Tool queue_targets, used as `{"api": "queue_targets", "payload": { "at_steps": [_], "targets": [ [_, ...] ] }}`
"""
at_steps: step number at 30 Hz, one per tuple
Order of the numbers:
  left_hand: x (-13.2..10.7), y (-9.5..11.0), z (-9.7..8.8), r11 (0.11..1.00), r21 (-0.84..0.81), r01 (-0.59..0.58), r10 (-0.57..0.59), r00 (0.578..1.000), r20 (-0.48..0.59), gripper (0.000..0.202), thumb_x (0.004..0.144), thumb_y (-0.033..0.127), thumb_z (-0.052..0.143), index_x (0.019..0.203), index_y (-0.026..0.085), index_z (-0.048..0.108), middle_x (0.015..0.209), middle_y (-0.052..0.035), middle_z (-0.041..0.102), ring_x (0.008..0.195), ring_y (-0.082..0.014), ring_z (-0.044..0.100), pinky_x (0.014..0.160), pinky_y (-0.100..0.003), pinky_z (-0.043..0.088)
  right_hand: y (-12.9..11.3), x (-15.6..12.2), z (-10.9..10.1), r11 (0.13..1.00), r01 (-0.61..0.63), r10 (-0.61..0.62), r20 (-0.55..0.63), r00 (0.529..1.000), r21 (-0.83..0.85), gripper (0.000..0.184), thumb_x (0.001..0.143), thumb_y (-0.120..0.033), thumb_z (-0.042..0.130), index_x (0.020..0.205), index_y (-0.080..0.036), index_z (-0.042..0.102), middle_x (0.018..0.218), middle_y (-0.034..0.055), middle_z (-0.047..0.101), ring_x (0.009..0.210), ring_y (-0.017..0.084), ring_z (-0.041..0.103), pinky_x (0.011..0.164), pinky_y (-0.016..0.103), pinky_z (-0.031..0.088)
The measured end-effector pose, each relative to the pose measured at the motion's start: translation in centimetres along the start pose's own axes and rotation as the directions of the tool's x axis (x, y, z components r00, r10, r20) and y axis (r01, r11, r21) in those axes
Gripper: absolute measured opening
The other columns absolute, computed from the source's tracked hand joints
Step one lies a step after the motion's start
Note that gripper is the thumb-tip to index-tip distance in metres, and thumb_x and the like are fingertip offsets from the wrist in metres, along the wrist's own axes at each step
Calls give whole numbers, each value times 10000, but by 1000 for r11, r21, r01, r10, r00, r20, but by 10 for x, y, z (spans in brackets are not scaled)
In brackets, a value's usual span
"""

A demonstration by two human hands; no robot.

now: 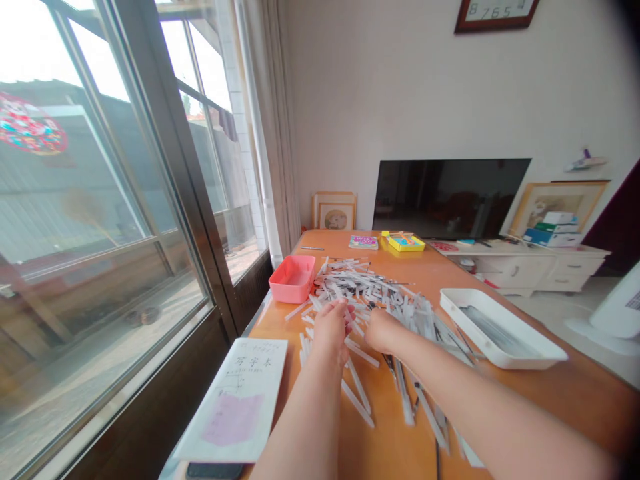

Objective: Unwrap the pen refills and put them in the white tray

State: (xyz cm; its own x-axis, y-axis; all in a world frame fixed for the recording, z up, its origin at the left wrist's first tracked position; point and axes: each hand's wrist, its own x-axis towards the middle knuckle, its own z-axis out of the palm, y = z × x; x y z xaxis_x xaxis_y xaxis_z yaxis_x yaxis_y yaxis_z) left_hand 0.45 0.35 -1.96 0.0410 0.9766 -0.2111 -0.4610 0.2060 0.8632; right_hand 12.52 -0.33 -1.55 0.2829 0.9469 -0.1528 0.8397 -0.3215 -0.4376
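Observation:
A big heap of white pen barrels and thin refills [380,293] covers the middle of an orange wooden table [575,400]. My left hand [331,328] rests on the near edge of the heap, fingers curled down onto the pieces. Just to its right, my right hand [383,331] reaches into the heap with its fingers bent and hidden among the pieces. What either hand grips, if anything, is hidden.
A pink tray [293,279] sits at the table's left edge by the window. A white tray [500,327] with some pieces lies at the right. A white exercise book [237,400] lies near me at the left. Small colourful boxes [405,243] and a TV [445,198] stand beyond.

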Motion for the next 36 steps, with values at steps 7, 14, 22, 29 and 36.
{"api": "queue_targets", "payload": {
  "at_steps": [7,14,22,29,36],
  "targets": [
    [-1,-2,1,999,46,5,-7,999,46,324,718,440,758,865,173,648,768,-50,670,626,-116,566,574,-219,370,37,12,-51,889,104,-35,-160,987,446,148,696,-225,585,824,-175,638,581,-21,556,524,124,506,457,211,335],
    [-18,3,13,981,161,-109,76,978,194,293,724,441,761,818,172,694,737,-51,664,644,-137,545,610,-242,368,54,15,-104,590,361,9,-453,892,722,286,819,-453,575,893,-177,582,753,18,594,566,97,510,435,174,334],
    [-23,-1,18,950,244,-195,91,920,380,288,767,445,738,866,175,734,787,-67,668,734,-168,554,737,-280,411,46,3,-118,425,553,-40,-595,803,717,383,815,-523,680,968,-172,660,743,16,629,559,94,520,446,170,367],
    [-23,-2,19,928,287,-237,103,904,415,267,780,424,732,888,181,751,799,-64,662,756,-181,537,751,-289,395,47,5,-111,495,550,-98,-585,805,673,313,864,-500,628,952,-200,631,788,13,653,651,124,580,543,197,428],
    [-23,-2,19,920,309,-242,88,894,440,292,802,436,717,934,178,748,825,-55,659,779,-173,525,778,-287,384,48,4,-114,526,549,-121,-581,805,650,289,873,-461,593,961,-189,636,776,14,647,649,137,581,585,225,450]
  ]
}}
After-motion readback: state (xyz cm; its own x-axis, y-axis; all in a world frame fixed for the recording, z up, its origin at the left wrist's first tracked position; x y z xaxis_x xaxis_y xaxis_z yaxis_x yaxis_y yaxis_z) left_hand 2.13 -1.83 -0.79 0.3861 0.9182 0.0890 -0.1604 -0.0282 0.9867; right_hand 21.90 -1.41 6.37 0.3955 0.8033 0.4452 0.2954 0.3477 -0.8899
